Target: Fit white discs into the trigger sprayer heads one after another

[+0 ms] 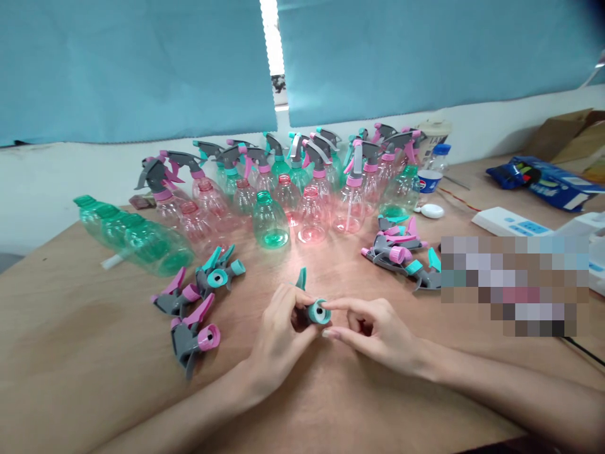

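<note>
My left hand is closed round a grey and teal trigger spray head, whose open collar faces me. The index fingertip of my right hand touches the collar's rim, and its thumb is close below; the other fingers are curled in. On the table left of my hands lie several loose spray heads, among them a pink and grey one and a teal and grey one. More loose spray heads are heaped beyond my right hand. Ahead stand clear pink and green bottles, including an uncapped green bottle and an uncapped pink bottle.
Several bottles with spray heads fitted stand in rows toward the wall. Green bottles lie on their sides at the left. At the right are a blue packet, a white power strip, a paper cup and a cardboard box.
</note>
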`<action>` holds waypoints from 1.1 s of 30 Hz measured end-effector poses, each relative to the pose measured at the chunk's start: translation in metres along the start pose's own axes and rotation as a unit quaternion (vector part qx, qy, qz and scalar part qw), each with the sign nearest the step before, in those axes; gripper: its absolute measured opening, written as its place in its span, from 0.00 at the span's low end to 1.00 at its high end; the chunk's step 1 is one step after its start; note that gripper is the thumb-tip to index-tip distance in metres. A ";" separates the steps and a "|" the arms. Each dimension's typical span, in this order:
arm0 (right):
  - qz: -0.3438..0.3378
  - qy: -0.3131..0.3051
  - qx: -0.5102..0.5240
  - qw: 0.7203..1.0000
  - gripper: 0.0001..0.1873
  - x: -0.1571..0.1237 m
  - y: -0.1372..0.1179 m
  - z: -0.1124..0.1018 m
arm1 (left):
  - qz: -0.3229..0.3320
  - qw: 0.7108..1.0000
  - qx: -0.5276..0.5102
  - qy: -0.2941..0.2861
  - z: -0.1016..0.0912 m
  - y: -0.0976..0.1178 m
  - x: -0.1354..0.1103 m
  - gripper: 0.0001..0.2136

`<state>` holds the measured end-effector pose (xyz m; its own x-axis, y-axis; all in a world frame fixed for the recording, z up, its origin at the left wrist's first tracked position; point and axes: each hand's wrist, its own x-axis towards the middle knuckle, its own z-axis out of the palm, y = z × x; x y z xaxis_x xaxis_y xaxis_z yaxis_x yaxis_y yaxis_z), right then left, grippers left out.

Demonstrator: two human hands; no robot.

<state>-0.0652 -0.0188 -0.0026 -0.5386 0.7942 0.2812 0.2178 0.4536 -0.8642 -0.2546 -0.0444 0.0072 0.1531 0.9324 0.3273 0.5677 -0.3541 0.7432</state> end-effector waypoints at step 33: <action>0.032 -0.036 -0.001 0.999 0.14 0.016 0.001 -0.011 | 0.043 0.997 0.047 -0.038 -0.001 0.004 0.002 0.06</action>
<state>-0.0645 -0.0009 0.0063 -0.5816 0.7898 0.1949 0.2543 0.4041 -0.8786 -0.2525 -0.0440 0.0117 0.2636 0.9029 0.3395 0.6221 -0.4281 0.6555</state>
